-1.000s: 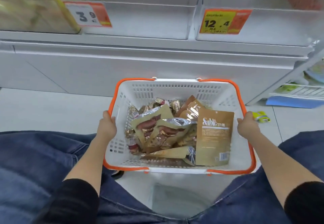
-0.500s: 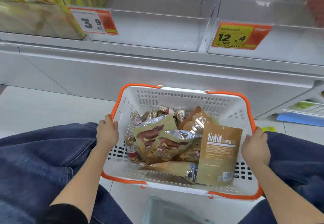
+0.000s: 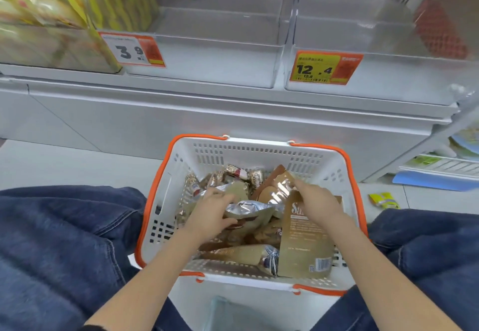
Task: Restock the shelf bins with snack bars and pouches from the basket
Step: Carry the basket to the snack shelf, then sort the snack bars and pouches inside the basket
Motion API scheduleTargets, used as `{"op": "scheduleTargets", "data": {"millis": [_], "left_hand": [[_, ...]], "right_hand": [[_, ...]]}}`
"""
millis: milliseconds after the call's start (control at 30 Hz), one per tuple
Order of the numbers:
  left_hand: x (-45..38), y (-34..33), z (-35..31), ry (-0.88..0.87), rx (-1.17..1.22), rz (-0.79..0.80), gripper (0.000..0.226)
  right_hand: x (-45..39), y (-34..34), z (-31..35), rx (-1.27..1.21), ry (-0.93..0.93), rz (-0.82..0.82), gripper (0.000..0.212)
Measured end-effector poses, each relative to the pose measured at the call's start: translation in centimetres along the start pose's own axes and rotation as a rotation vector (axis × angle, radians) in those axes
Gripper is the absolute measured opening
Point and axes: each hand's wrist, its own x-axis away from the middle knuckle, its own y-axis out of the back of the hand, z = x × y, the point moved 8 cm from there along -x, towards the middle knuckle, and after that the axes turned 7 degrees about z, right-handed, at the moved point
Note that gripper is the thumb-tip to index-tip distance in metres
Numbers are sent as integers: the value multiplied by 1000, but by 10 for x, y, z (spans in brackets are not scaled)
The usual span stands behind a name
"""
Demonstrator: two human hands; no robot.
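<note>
Letting go of the basket (image 3: 166, 201) rim, left hand (image 3: 210, 214) grasped a silver pouch (image 3: 248, 210), right hand (image 3: 317, 202) pinched a brown pouch (image 3: 280, 188); picking had begun.

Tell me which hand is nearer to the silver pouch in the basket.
Left. The left hand grips the silver pouch at its left edge; the right hand sits further right, over the brown Sablé pouch, apart from it.
</note>
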Motion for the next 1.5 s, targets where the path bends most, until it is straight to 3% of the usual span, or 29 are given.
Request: {"op": "scheduleTargets", "data": {"millis": [67, 167, 233, 300, 467, 600, 733, 833, 900, 1000, 1067, 1133, 1167, 1233, 1300, 1400, 1500], "left_hand": [[4, 5, 8, 27, 82, -118, 34], [12, 5, 19, 73, 215, -125, 12], [20, 4, 29, 123, 323, -138, 13], [29, 11, 40, 161, 482, -204, 26], [49, 49, 70, 226, 706, -450, 7], [60, 52, 109, 422, 723, -568, 5], [55, 49, 107, 479, 525, -510, 27], [57, 67, 72, 341, 270, -643, 41], [54, 74, 20, 77, 142, -672, 39], [31, 32, -74, -432, -155, -394, 45], [13, -13, -101, -539, -279, -158, 62], [-1, -35, -106, -493, -358, -35, 72], [-6, -39, -102, -446, -395, 9, 72], [-15, -36, -95, -361, -505, 26, 62], [-19, -19, -91, -317, -517, -15, 50], [-16, 18, -73, -206, -465, -173, 46], [-5, 45, -21, 78, -217, -284, 70]], "right_hand": [[5, 3, -10, -22, -57, 19, 35], [24, 6, -14, -60, -54, 28, 27], [36, 20, -9, -80, 4, -77, 21], [47, 45, 0, -280, 102, -229, 12], [58, 89, 19, -812, 235, -397, 20], [43, 61, 24, -1305, 102, -324, 17], [14, -20, 31, -1660, -177, -34, 19], [5, -44, 10, -1337, -341, -96, 35], [7, -40, 3, -1008, -365, -137, 36], [10, -38, 27, -562, -183, -16, 32], [16, -59, 61, -348, 75, 264, 34], [25, -75, 62, -339, 148, 406, 35], [25, -73, 52, -427, 132, 348, 33], [19, -61, 7, -523, -40, 66, 35], [22, -58, -32, -415, -216, -40, 49], [27, -79, -51, -398, -300, 158, 73], [26, -87, -49, -494, -294, 210, 47]]}}
